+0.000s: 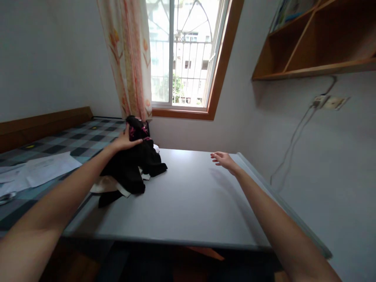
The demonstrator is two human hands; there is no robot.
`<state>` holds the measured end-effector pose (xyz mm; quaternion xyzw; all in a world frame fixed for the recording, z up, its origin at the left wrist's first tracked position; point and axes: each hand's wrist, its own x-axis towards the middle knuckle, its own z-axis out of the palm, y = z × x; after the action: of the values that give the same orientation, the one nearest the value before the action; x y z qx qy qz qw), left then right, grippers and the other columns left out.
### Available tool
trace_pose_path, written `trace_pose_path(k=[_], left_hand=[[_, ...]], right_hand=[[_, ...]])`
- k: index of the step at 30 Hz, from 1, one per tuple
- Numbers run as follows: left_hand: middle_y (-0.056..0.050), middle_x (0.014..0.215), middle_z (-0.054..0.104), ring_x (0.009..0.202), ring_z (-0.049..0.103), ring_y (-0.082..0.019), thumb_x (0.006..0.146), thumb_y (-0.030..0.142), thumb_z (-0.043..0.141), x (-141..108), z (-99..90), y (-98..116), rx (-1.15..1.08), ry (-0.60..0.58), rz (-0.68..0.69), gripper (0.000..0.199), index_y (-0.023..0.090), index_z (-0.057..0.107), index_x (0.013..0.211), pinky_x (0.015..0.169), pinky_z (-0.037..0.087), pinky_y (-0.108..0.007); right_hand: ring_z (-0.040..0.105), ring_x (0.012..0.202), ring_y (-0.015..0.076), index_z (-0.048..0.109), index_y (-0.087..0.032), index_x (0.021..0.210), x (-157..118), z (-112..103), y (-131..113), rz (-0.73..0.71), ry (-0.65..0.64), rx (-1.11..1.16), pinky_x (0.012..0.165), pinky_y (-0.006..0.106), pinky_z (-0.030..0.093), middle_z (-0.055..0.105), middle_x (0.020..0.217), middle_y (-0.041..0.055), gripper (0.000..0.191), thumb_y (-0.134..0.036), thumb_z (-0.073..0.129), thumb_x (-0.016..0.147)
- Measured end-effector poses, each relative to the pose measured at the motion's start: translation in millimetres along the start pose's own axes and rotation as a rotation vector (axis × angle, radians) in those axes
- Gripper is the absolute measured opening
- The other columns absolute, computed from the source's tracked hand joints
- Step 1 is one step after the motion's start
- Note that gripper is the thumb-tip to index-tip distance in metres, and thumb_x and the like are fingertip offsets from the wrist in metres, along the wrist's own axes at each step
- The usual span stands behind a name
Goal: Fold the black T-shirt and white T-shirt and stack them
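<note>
A heap of dark clothes (129, 164) lies at the left side of the grey-white table (188, 203), with white and beige cloth showing beneath. My left hand (125, 141) is at the top of the heap, its thumb and forefinger spread round a black garment with pink patterning (138, 131). Its other fingers are partly hidden. Above the table's far right part, my right hand (223, 159) hovers with nothing in it, the fingers loosely apart.
A bed with a checked sheet (88, 135) adjoins the table on the left, bearing white papers (49, 168). A patterned curtain (131, 58) hangs beside the window. At the right, a wooden wall shelf (311, 68) overhangs a socket with a cable (293, 137).
</note>
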<state>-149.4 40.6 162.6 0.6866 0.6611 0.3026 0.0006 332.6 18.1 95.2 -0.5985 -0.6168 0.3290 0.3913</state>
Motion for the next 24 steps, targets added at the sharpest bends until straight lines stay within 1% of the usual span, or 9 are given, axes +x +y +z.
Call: trace_pose_path(k=[2,4,6,8,12,14,17,19,24], left_hand=[[-0.026,0.149,0.038,0.128,0.05,-0.041,0.081,0.07,0.055,-16.3,31.4,-13.6,0.13,-0.15,-0.197,0.101,0.012,0.016,0.154,0.101,0.042,-0.052],[-0.024,0.153,0.032,0.129,0.049,-0.043,0.082,0.074,0.045,-28.9,46.6,-17.2,0.21,-0.156,-0.238,0.097,0.02,0.014,0.157,0.1,0.043,-0.053],[-0.022,0.156,0.028,0.13,0.047,-0.043,0.082,0.075,0.042,-35.6,46.9,-12.5,0.252,-0.126,-0.199,0.095,0.023,0.014,0.157,0.101,0.042,-0.052],[-0.021,0.158,0.026,0.134,0.043,-0.042,0.082,0.074,0.042,-37.7,39.5,-2.6,0.284,-0.096,-0.145,0.095,0.023,0.015,0.157,0.105,0.038,-0.054],[-0.02,0.16,0.02,0.145,0.021,-0.041,0.088,0.068,0.036,-36.3,27.4,18.9,0.368,0.094,-0.075,0.091,0.017,0.008,0.158,0.113,0.019,-0.062],[-0.018,0.162,0.015,0.147,0.014,-0.042,0.09,0.067,0.034,-34.4,28.4,24.2,0.388,0.146,-0.065,0.088,0.019,0.006,0.158,0.113,0.015,-0.064],[-0.016,0.162,0.016,0.144,0.019,-0.046,0.082,0.074,0.043,-32.8,39.2,24.6,0.396,-0.017,-0.043,0.094,0.027,0.012,0.158,0.109,0.023,-0.065],[-0.016,0.162,0.019,0.142,0.022,-0.048,0.077,0.076,0.051,-34.7,50.6,23.9,0.439,-0.123,0.008,0.097,0.031,0.019,0.156,0.107,0.025,-0.063],[-0.017,0.162,0.018,0.142,0.014,-0.052,0.077,0.066,0.06,-42.8,77.8,32.0,0.583,-0.099,0.172,0.089,0.031,0.031,0.153,0.107,0.017,-0.067]], right_hand=[[0.068,0.074,0.0159,0.07,-0.014,0.089,1.6,7.1,23.9,0.034,-0.013,-0.041,0.063,0.025,0.054,0.073,0.094,0.0135,0.024,-0.036,0.061,0.086],[0.067,0.07,0.0162,0.07,-0.014,0.086,3.6,14.5,42.2,0.036,-0.006,-0.076,0.061,0.026,0.054,0.074,0.088,0.0126,0.024,-0.037,0.062,0.084],[0.067,0.067,0.0167,0.07,-0.013,0.084,5.6,22.3,55.1,0.028,0.02,-0.103,0.061,0.027,0.053,0.074,0.083,0.0111,0.025,-0.037,0.062,0.082],[0.067,0.07,0.0183,0.07,-0.014,0.082,6.2,30.8,64.0,0.018,0.053,-0.12,0.065,0.028,0.053,0.074,0.083,0.0103,0.024,-0.035,0.06,0.082],[0.067,0.089,0.0223,0.071,-0.016,0.084,-0.3,48.6,75.7,-0.016,0.152,-0.193,0.081,0.033,0.051,0.074,0.094,0.0114,0.023,-0.028,0.051,0.083],[0.065,0.095,0.0232,0.072,-0.016,0.087,-6.3,56.2,79.7,-0.066,0.217,-0.313,0.089,0.035,0.049,0.073,0.099,0.0123,0.027,-0.025,0.047,0.084],[0.061,0.101,0.0241,0.073,-0.016,0.09,-13.7,63.5,83.6,-0.167,0.255,-0.501,0.099,0.037,0.042,0.071,0.103,0.013,0.028,-0.023,0.047,0.087],[0.059,0.104,0.0249,0.074,-0.017,0.091,-15.8,65.4,85.5,-0.194,0.251,-0.56,0.101,0.038,0.04,0.07,0.104,0.0127,0.027,-0.023,0.047,0.088],[0.057,0.105,0.0251,0.074,-0.016,0.094,-13.8,65.3,92.1,-0.194,0.252,-0.563,0.099,0.036,0.04,0.069,0.103,0.0125,0.028,-0.022,0.047,0.089]])
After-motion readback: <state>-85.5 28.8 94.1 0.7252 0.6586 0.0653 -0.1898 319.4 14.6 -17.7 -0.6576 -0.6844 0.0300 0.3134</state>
